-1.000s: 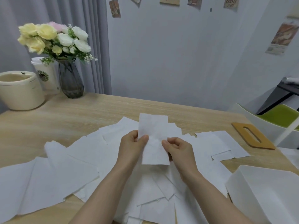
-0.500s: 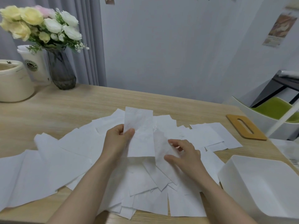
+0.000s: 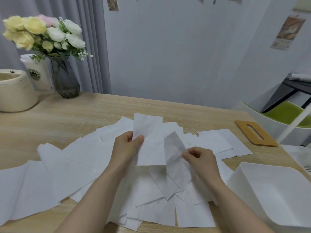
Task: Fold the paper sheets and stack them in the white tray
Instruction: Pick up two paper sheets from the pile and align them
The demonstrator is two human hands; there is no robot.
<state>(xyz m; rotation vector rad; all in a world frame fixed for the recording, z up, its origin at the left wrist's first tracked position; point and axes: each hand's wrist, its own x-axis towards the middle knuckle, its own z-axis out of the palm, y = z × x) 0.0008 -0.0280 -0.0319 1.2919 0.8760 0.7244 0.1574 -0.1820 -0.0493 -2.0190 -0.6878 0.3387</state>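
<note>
Paper sheet [image 3: 149, 140] is held upright above the loose pile [image 3: 80, 165] on the table [image 3: 101, 111], left of the white tray [image 3: 276, 195]; the left hand [image 3: 127, 147] pinches its left edge between thumb and curled fingers; the right hand [image 3: 200, 158] pinches a second, narrower strip [image 3: 175, 153] by its right edge, thumb and forefinger closed on it, the strip tilted and hanging down toward the pile. Risk, as a judgement: two pieces handled at once may produce a skewed crease, and the thin paper may tear or slip if the pinches pull apart; a dragged lower edge could also disturb the pile. The tray shows no paper in its visible part, so stacking appears not yet begun. Clearance: the tray's near rim lies just beside the right forearm, so a wide swing could knock it; a wooden lid [image 3: 255, 133] lies behind the tray near the table edge; the vase [image 3: 64, 78], cup [image 3: 37, 74] and pot [image 3: 15, 91] stand well apart, far left of the tray; bare tabletop remains behind the pile.
</note>
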